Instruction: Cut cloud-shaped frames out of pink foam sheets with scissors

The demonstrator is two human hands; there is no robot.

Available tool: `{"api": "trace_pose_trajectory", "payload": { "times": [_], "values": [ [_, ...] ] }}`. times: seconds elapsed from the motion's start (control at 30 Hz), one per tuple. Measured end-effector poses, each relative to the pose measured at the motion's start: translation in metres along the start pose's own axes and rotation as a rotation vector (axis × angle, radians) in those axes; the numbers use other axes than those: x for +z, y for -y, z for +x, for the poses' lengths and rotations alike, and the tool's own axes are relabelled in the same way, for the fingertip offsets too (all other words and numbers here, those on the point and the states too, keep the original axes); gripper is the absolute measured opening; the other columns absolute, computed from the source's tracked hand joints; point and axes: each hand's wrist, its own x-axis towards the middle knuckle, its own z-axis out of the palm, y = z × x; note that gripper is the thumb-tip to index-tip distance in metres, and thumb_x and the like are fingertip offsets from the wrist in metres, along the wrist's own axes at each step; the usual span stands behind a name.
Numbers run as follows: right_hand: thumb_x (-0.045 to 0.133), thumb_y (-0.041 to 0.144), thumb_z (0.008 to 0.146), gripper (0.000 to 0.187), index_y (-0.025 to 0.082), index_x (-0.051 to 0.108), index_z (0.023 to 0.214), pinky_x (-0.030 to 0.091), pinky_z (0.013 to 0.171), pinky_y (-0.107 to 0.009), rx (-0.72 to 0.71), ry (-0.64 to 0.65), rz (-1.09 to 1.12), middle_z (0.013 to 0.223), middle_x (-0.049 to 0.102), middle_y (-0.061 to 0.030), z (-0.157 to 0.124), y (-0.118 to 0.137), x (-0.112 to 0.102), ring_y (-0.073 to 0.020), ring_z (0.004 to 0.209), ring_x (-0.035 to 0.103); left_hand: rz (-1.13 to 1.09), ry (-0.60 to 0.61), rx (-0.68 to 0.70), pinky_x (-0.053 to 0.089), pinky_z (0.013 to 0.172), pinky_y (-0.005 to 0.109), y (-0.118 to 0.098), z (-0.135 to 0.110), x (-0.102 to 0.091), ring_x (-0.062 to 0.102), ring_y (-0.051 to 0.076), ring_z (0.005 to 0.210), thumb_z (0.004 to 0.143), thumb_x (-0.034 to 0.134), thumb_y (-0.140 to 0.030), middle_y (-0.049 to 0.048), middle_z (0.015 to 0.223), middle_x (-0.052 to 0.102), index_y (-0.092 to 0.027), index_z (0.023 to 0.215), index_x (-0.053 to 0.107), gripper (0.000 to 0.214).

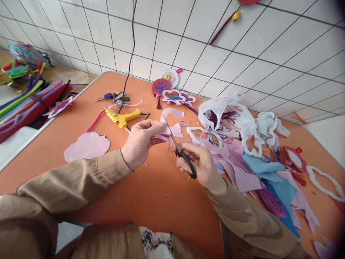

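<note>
My left hand (141, 138) pinches a pink paper piece (172, 122) and holds it up over the orange table (151, 194). My right hand (198, 162) grips black-handled scissors (179, 149), whose blades point up into the pink paper. A pink cloud-shaped cut-out (86, 145) lies flat to the left of my left forearm. Thin paper slivers lie under my hands.
A yellow glue gun (122, 117) with a black cord lies behind my left hand, with keys (113, 96) beyond it. Finished round crafts (168, 86) sit by the tiled wall. A white plastic bag (226, 115) and paper scraps (250, 169) cover the right. Pipe cleaners (24, 104) are piled at left.
</note>
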Motion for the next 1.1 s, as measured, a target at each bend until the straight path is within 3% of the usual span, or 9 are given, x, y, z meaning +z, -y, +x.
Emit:
{"api": "trace_pose_trajectory", "payload": {
  "times": [0.27, 0.47, 0.67, 1.1],
  "values": [
    [0.063, 0.034, 0.074, 0.019, 0.019, 0.067, 0.086, 0.034, 0.047, -0.025, -0.007, -0.003, 0.025, 0.053, 0.049, 0.0071, -0.0001, -0.0007, 0.0003, -0.0089, 0.045, 0.046, 0.004, 0.002, -0.007, 0.055, 0.071, 0.030, 0.0021, 0.0000, -0.0007, 0.067, 0.014, 0.066, 0.065, 0.092, -0.036, 0.0022, 0.069, 0.070, -0.015, 0.064, 0.068, 0.032],
    [0.063, 0.029, 0.076, 0.019, 0.018, 0.065, 0.091, 0.039, 0.049, -0.024, -0.005, 0.025, 0.067, 0.056, 0.056, 0.0053, -0.0004, -0.0043, -0.0016, -0.0088, 0.047, 0.048, -0.001, 0.002, -0.009, 0.055, 0.071, 0.029, 0.0010, 0.0005, -0.0005, 0.067, 0.013, 0.066, 0.065, 0.091, -0.035, 0.0019, 0.069, 0.070, -0.015, 0.064, 0.069, 0.030],
    [0.067, 0.033, 0.077, 0.022, 0.018, 0.064, 0.093, 0.045, 0.051, -0.025, -0.035, 0.044, 0.092, 0.060, 0.061, 0.0031, -0.0015, -0.0071, -0.0041, -0.0108, 0.051, 0.056, -0.027, 0.010, 0.016, 0.056, 0.071, 0.029, 0.0010, 0.0004, -0.0006, 0.068, 0.013, 0.066, 0.065, 0.093, -0.034, 0.0012, 0.068, 0.070, -0.015, 0.064, 0.067, 0.033],
    [0.074, 0.045, 0.072, 0.030, 0.021, 0.064, 0.087, 0.050, 0.047, -0.025, 0.006, -0.022, 0.148, 0.061, 0.060, 0.0022, -0.0010, -0.0012, -0.0034, -0.0120, 0.050, 0.055, -0.056, 0.046, 0.046, 0.056, 0.079, 0.027, 0.0015, 0.0080, -0.0038, 0.072, 0.013, 0.074, 0.076, 0.088, -0.030, 0.0018, 0.073, 0.073, -0.015, 0.067, 0.066, 0.028]
  ]
}}
